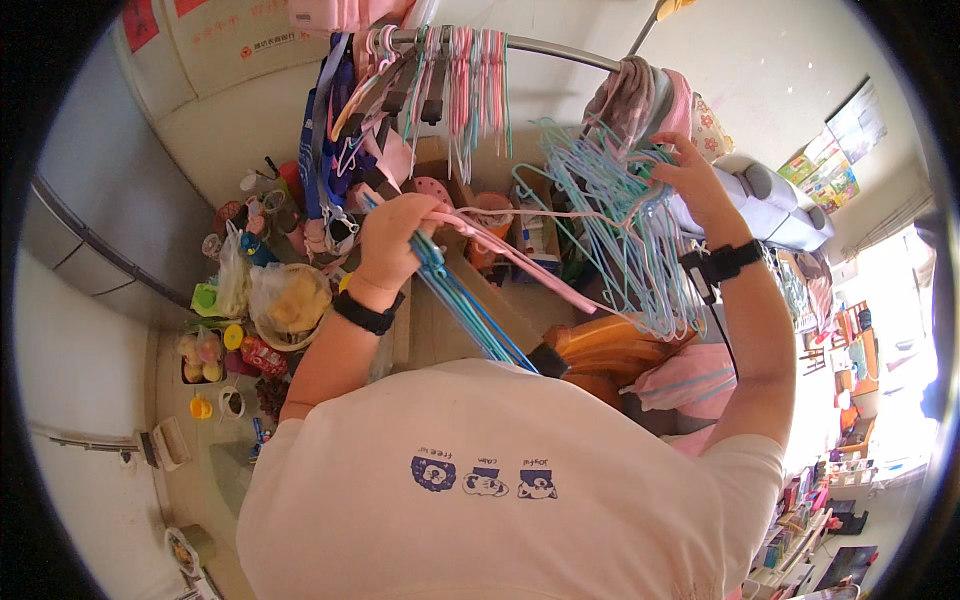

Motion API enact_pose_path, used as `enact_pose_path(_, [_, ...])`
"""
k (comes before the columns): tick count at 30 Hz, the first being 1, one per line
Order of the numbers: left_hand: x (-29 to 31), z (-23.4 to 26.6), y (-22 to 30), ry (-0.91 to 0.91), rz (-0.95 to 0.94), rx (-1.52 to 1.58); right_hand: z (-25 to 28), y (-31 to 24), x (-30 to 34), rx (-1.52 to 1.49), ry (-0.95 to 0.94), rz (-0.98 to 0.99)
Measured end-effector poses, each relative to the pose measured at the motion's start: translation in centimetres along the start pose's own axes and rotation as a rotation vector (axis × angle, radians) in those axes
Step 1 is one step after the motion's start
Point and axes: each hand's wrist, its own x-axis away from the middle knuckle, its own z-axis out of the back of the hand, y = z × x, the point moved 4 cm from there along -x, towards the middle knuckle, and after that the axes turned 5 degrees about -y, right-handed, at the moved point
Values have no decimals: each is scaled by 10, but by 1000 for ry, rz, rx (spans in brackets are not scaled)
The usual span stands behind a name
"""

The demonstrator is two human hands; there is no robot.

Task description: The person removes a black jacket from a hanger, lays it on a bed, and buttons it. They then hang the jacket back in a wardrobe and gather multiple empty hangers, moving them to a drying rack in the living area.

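Observation:
My left hand (393, 238) is closed around a small bundle of clothes hangers. The blue and teal hangers (470, 312) in it slant down toward my chest, and pink hangers (520, 262) reach out to the right. Farther right, my right hand (697, 185) has its fingers curled at the hooks of a large, tangled bunch of teal and pale hangers (610, 230). That bunch fans out below and to the left of the hand. One thin pink hanger wire stretches across between the two hands. My right fingertips are partly hidden among the hooks.
Ahead, a metal rail (545, 47) carries several pink and teal hangers (475, 85), with towels (630, 100) at its right. A wooden chair part (610, 350) and pink cloth (690, 378) lie close below. A basket (292, 305) and bags stand left, by a grey cabinet (110, 170).

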Motion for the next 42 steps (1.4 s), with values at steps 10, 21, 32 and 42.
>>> enact_pose_path(10, [-11, -48, 19, -218, -157, 260, -59, -20, -17, -191, -45, 16])
enact_pose_path(21, [4, -26, 59, -211, -298, 186, -114, 16, -57, -259, -12, -23])
enact_pose_path(32, [34, 29, 69, -114, -220, -21, -90, 14, -52, -195, -14, 31])
enact_pose_path(42, [56, 61, 69, 103, -154, -233, -48, -25, 4, 46, -167, 26])
